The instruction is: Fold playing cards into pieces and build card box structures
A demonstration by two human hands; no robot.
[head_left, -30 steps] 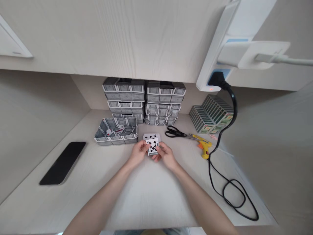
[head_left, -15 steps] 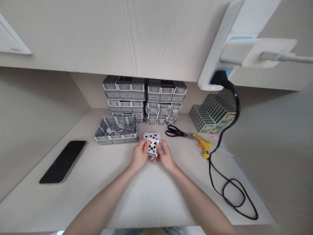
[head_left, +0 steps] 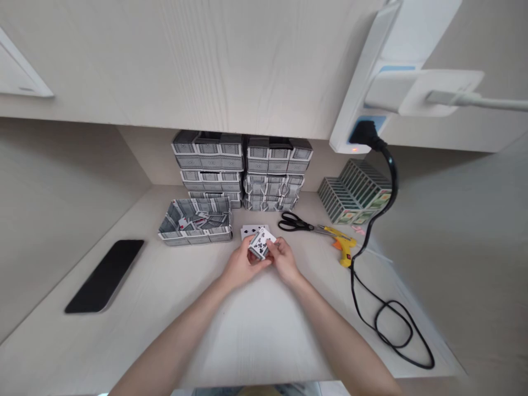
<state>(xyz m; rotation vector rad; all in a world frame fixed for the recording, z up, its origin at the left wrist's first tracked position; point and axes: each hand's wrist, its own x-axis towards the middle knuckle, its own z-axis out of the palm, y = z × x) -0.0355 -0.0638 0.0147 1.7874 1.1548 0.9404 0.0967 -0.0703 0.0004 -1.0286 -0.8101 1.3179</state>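
Observation:
Both hands meet over the middle of the desk around a playing card [head_left: 261, 242] with black clubs on its face and a grey patterned strip along its near edge. My left hand [head_left: 241, 263] wraps round it from the left, thumb below. From the right, my right hand [head_left: 284, 259] presses its thumb and fingers on the card's side. Just behind them a spades card [head_left: 248, 230] lies face up, partly hidden by the held one. Further left stands an open box made of cards [head_left: 196, 236], with loose folded card pieces [head_left: 202, 220] inside.
Stacked card-made boxes [head_left: 212, 159] stand against the back wall. To the right lie black-handled scissors [head_left: 295, 222], a yellow glue gun [head_left: 345, 247] and a looped black cable [head_left: 383, 335]. Striped card packs [head_left: 358, 187] fill the back right corner. A phone [head_left: 105, 276] rests at left.
The held clubs card has turned from upright to tilted, its top leaning right. My left thumb has moved from the card's face to below it.

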